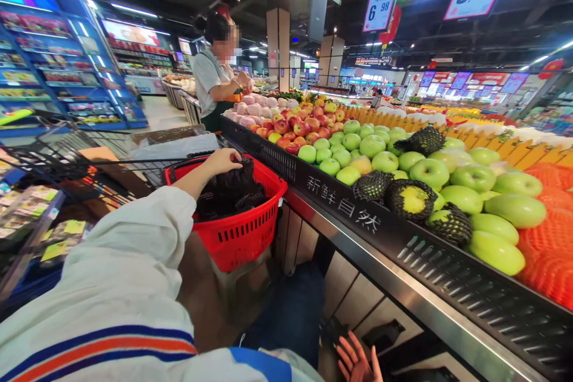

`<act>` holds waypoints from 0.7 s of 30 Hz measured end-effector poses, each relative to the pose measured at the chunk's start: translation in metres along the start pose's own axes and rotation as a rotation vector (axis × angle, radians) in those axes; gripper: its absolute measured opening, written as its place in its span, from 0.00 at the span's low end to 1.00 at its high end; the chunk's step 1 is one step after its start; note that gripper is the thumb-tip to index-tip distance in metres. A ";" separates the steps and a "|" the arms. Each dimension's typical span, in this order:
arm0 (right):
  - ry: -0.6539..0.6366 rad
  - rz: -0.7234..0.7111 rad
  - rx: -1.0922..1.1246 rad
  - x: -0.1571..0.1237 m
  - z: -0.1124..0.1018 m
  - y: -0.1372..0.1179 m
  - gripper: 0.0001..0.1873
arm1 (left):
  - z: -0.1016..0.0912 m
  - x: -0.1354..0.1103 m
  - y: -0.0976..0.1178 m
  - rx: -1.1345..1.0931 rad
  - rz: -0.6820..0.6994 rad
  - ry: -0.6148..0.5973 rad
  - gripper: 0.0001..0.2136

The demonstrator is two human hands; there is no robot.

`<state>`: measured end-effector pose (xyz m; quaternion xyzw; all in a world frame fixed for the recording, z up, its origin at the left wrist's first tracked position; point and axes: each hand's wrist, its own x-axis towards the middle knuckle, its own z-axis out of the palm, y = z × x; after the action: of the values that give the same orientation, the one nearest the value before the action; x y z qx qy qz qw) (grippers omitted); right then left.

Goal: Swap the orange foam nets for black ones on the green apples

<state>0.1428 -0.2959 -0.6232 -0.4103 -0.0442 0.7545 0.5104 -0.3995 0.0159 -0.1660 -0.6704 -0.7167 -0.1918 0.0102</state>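
Observation:
My left hand (224,162) reaches over the rim of a red plastic basket (239,239), its fingers closed on a black foam fruit net (239,174). More black netting fills the basket below it. Low at the bottom edge, my right hand (358,361) shows its palm with fingers apart and nothing in it. Green apples (430,173) lie heaped on the stand to the right. Several of them wear black nets, among them a netted apple (412,199) near the front edge.
A black ledge (344,203) with white lettering fronts the fruit stand. Red apples (302,127) and pink-wrapped fruit (253,109) lie farther back. Red foam netting (548,227) is at the right. Another person (215,77) stands beyond the basket; a wire cart (107,161) is at the left.

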 end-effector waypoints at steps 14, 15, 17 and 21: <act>-0.065 0.042 -0.027 0.017 -0.023 0.001 0.37 | -0.002 -0.013 0.009 0.062 -0.103 0.042 0.15; -0.066 0.043 -0.028 0.017 -0.023 0.001 0.37 | -0.005 -0.017 0.013 0.082 -0.114 0.064 0.14; -0.075 0.054 -0.005 0.016 -0.022 0.001 0.36 | -0.012 -0.026 0.024 0.124 -0.112 0.137 0.11; -0.088 0.092 0.024 0.012 -0.017 -0.003 0.37 | -0.015 -0.063 0.076 0.056 0.048 0.384 0.11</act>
<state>0.1549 -0.2907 -0.6401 -0.3720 -0.0388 0.7951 0.4774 -0.3236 -0.0469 -0.1492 -0.6378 -0.6905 -0.2959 0.1701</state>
